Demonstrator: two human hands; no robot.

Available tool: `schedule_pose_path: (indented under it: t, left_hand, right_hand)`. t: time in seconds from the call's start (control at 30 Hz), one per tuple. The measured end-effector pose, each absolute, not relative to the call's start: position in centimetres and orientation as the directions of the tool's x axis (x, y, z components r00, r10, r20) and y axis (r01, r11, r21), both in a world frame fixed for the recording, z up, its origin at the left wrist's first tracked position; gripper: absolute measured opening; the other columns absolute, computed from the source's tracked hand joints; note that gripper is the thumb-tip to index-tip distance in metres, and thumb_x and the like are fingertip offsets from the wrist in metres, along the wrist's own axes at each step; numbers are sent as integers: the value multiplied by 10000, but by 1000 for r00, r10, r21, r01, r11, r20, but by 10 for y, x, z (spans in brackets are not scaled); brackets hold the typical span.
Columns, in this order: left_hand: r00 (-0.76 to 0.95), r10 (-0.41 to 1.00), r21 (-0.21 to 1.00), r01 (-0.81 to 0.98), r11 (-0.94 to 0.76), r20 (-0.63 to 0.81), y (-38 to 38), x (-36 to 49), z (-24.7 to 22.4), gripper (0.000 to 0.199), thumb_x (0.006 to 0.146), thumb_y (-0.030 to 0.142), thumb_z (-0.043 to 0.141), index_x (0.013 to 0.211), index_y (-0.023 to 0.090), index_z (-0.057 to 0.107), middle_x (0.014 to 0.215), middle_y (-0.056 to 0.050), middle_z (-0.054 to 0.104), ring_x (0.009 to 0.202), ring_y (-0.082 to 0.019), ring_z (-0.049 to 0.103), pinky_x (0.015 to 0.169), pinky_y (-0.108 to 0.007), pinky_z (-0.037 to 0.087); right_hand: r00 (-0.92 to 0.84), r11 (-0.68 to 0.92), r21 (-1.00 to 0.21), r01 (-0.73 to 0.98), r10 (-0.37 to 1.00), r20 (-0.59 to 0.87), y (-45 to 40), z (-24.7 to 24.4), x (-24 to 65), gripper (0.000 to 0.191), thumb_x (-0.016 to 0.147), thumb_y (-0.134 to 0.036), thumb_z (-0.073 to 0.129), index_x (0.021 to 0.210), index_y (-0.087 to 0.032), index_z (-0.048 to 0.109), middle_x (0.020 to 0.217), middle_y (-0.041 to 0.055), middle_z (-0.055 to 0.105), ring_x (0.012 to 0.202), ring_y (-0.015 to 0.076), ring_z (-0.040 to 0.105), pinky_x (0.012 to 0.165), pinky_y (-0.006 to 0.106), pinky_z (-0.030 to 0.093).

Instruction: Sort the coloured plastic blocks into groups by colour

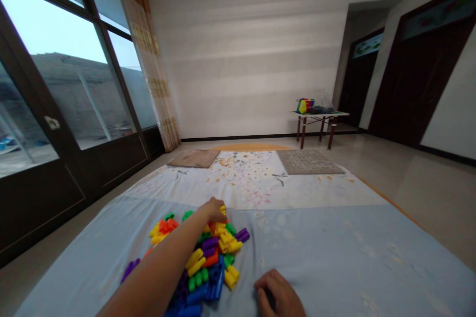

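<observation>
A heap of plastic building blocks (pixel 201 260) in yellow, blue, green, purple, red and orange lies on the light blue cloth. My left arm stretches across it, and my left hand (pixel 214 209) is at its far side, fingers curled down on a yellow building block (pixel 223 210). Part of the heap is hidden behind the forearm. To the right of the blocks, my right hand (pixel 277 293) rests on the cloth with its fingers curled in, apart from the heap. I see nothing in it.
The flowered cloth (pixel 316 237) covers a broad low surface. At its far edge lie a brown mat (pixel 195 158) and a patterned mat (pixel 309 162). Farther back, a small table (pixel 319 114) carries a colourful bag (pixel 305 105). Glass doors (pixel 70 79) stand at left.
</observation>
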State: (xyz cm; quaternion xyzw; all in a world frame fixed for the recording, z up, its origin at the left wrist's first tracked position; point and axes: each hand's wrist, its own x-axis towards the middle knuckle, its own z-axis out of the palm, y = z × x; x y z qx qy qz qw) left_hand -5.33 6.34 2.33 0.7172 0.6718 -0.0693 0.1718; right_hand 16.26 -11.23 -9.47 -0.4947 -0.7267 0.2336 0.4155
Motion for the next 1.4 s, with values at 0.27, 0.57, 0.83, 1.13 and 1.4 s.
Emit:
schedule_pose_path:
  t: [0.27, 0.57, 0.83, 1.13, 1.4]
  left_hand:
    - [252, 935, 255, 949, -188, -249, -17, -77, 67, 298, 700, 342, 633, 977, 232, 649, 1016, -47, 634, 890, -207, 593, 825, -353, 478]
    - [195, 981, 348, 921, -178, -16, -135, -115, 54, 405, 729, 438, 589, 1095, 278, 655, 1385, -75, 484, 1239, -272, 466, 1084, -417, 330]
    - [-49, 947, 207, 978, -18, 316, -191, -145, -30, 703, 720, 593, 561, 1354, 303, 473, 1460, -103, 412, 1342, -342, 354, 1075, -559, 315]
    - [-242, 887, 333, 937, 108, 392, -174, -124, -56, 788, 721, 569, 552, 1389, 177, 403, 1477, -153, 369, 1386, -308, 279, 1123, -496, 274]
    - [-356, 840, 571, 818, 69, 409, -165, -116, -34, 708, 748, 558, 512, 1357, 205, 437, 1435, -124, 443, 1362, -290, 328, 1137, -515, 193]
  right_hand:
    - [-171, 348, -771, 533, 937, 305, -125, -65, 166, 184, 832, -198, 463, 792, -201, 642, 815, 47, 649, 810, 168, 623, 742, 239, 456]
    - [-185, 357, -771, 527, 934, 306, -127, -62, 166, 210, 832, -223, 438, 800, -187, 643, 816, 55, 643, 817, 179, 609, 759, 277, 447]
    - [-201, 381, -764, 521, 925, 324, -127, -64, 169, 216, 826, -244, 446, 825, -184, 653, 840, 58, 649, 833, 180, 615, 783, 277, 448]
    - [-213, 394, -763, 512, 919, 332, -128, -62, 169, 202, 816, -218, 440, 818, -189, 640, 842, 55, 648, 838, 180, 617, 786, 272, 445]
    - [-209, 420, -747, 516, 907, 365, -131, -63, 169, 223, 841, -233, 425, 836, -182, 642, 845, 56, 644, 835, 179, 613, 779, 270, 440]
